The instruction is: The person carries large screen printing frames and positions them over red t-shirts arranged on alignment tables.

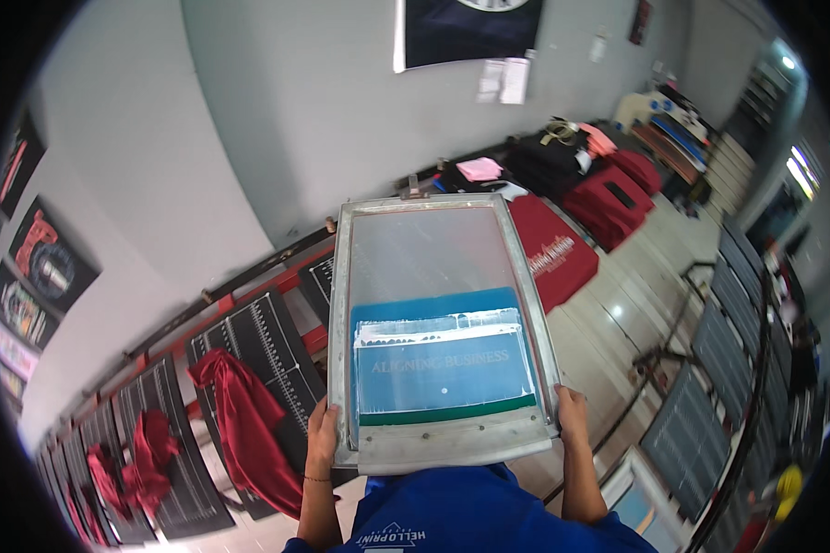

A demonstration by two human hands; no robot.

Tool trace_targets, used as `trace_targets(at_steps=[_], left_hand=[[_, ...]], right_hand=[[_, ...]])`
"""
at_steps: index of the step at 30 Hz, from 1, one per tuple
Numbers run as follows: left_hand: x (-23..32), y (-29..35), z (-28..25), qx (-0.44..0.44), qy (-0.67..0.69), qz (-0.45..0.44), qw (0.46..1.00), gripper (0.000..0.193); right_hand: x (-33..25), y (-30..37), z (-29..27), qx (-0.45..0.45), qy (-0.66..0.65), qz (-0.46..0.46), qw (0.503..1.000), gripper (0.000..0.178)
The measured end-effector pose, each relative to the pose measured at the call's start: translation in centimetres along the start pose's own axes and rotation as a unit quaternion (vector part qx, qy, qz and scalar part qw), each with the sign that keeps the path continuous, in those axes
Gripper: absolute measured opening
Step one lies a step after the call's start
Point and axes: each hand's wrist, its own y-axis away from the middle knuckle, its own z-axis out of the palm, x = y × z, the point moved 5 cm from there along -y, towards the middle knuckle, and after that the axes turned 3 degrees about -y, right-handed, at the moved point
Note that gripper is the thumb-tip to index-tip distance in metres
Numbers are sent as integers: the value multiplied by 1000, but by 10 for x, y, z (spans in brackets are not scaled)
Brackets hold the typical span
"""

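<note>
A red cloth (244, 424), no print showing, lay bunched across a dark board (281, 355) from its left edge, my left hand (321, 438) gripped the framed screen (443, 302) near its lower-left corner, white ink (406, 337) already streaked it, my right hand (572, 413) gripped near its lower-right, and a red garment (563, 269) beyond was already printed.

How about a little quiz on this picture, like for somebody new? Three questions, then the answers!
1. True or false: only the left hand holds the metal frame.
2. Left of the frame, what colour are the cloths on the dark boards? A yellow, B dark red, C green.
3. Fill in: a ____ band crosses the blue panel.

Key: 1 false, the right hand holds it too; 2 B; 3 white.
</note>
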Motion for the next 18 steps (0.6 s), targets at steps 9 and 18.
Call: trace_targets(at_steps=[9,18], left_hand=[[-12,60,79,200,62,-122,970,46],[-14,60,95,261,-10,-68,963,54]], right_hand=[[-36,-157,21,-181,43,-42,982,40],[-35,-211,50,-231,41,-25,972,41]])
